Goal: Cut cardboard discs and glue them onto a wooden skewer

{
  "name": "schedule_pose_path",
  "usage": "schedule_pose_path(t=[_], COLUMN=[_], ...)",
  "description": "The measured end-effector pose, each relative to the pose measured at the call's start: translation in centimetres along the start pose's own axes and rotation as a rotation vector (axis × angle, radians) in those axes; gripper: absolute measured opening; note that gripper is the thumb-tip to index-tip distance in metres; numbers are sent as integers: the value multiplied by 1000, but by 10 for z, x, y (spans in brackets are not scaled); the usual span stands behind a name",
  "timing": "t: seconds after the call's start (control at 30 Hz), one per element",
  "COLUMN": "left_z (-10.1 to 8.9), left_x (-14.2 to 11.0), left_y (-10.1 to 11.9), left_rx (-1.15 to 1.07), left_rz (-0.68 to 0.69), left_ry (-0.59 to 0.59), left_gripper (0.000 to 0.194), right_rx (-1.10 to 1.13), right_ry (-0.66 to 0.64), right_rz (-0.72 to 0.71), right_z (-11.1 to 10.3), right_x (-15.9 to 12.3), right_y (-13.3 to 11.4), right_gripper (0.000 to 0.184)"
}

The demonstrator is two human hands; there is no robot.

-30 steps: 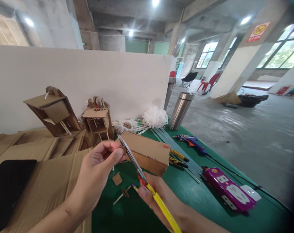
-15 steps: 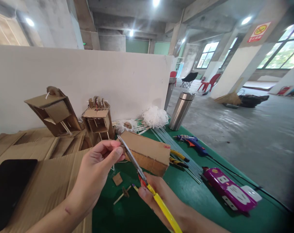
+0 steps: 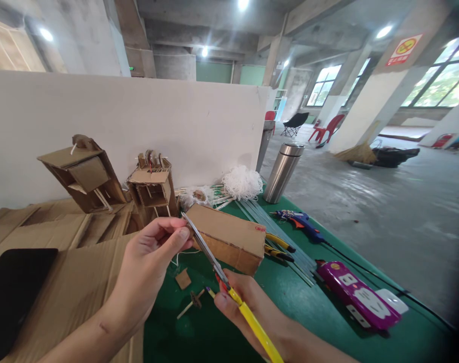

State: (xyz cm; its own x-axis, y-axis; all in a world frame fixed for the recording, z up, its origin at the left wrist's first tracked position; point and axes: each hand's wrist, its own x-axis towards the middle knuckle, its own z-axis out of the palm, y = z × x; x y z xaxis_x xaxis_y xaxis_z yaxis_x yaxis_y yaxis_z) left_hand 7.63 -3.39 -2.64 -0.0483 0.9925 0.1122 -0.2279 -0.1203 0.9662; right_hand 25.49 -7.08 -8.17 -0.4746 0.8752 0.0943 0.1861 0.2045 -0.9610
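My right hand is closed round the yellow handles of a pair of scissors, whose metal blades point up and to the left. My left hand is pinched at the blades, thumb and forefinger together on a small piece that I cannot make out. Both hands hover above the green table. Just behind the blades lies a folded cardboard block. A small cardboard scrap and a short stick with a tiny wheel lie on the table below my hands.
Flat cardboard sheets and a black tablet cover the left. Two cardboard models stand before a white board. On the right lie a steel flask, white string, a blue glue gun, yellow pliers and a purple power strip.
Both hands and the scissors have shifted very slightly to the left and down. The grips are unchanged.
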Motion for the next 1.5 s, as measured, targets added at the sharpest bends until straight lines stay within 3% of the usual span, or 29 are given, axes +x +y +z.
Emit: schedule_pose_path(t=[0.77, 1.17, 1.5], left_z=[5, 5, 5], left_x=[-9, -12, -10], left_y=[-3, -1, -3], left_rx=[-14, -12, -29], left_rz=[71, 68, 96], left_ry=[-40, -45, -36], left_gripper=[14, 15, 13], right_rx=[-72, -47, -86], right_ry=[1, -70, -39], right_rz=[-5, 12, -26], right_z=[3, -1, 0], right_x=[-4, -7, -5], right_y=[3, 1, 6], right_gripper=[57, 58, 56])
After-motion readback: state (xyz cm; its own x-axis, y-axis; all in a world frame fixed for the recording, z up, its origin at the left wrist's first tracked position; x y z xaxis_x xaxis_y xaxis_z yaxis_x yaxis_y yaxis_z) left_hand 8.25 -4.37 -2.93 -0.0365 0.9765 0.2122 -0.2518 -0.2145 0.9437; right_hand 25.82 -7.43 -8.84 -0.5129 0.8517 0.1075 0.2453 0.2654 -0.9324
